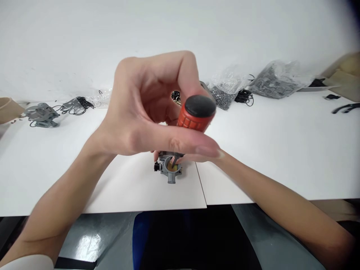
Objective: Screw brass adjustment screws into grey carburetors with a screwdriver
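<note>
My left hand (pixel 146 108) is raised in front of the camera, closed around the red handle of a screwdriver (pixel 197 114) with a black end cap. The shaft runs down into the round opening of a small grey metal part (pixel 170 168) standing on the white table (pixel 126 191). My right hand (pixel 208 159) reaches in from the lower right and is mostly hidden behind the left hand. Its fingers show on both sides of the part and appear to grip it from behind.
More grey metal parts (pixel 42 114) and black rings (pixel 77 105) lie at the far left. Clear bags of small dark pieces (pixel 225 92) sit along the back, with cardboard (pixel 344 75) at the far right. The table's front edge is near me, with a blue seat (pixel 140 236) below.
</note>
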The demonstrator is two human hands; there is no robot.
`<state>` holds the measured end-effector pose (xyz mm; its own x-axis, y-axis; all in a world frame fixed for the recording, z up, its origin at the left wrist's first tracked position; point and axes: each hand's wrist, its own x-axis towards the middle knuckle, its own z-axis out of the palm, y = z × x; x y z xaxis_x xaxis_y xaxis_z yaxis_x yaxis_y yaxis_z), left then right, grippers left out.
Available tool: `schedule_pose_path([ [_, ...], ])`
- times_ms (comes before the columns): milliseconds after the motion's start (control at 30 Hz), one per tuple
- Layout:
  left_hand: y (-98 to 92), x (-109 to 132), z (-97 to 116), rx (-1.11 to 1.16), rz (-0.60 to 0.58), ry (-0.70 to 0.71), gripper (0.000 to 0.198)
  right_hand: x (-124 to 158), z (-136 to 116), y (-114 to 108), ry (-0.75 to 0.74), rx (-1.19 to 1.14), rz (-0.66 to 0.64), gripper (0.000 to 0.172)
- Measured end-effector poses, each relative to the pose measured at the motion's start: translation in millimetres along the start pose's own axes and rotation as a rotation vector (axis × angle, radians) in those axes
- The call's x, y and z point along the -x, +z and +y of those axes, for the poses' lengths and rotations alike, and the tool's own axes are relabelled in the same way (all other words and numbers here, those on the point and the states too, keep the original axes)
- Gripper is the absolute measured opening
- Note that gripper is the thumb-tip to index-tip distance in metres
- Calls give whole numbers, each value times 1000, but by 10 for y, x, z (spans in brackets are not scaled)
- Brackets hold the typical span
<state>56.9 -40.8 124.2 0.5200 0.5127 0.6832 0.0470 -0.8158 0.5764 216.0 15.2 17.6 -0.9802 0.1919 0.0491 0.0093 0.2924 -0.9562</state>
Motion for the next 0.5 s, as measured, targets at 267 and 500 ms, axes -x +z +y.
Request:
schedule_pose_path([
  [267,-59,-3,2,34,-13,-2,28,5,-43,-10,7,-3,-34,31],
  [500,-78,6,36,22,-17,-9,26,-1,55,-1,-7,-47,-51,33],
])
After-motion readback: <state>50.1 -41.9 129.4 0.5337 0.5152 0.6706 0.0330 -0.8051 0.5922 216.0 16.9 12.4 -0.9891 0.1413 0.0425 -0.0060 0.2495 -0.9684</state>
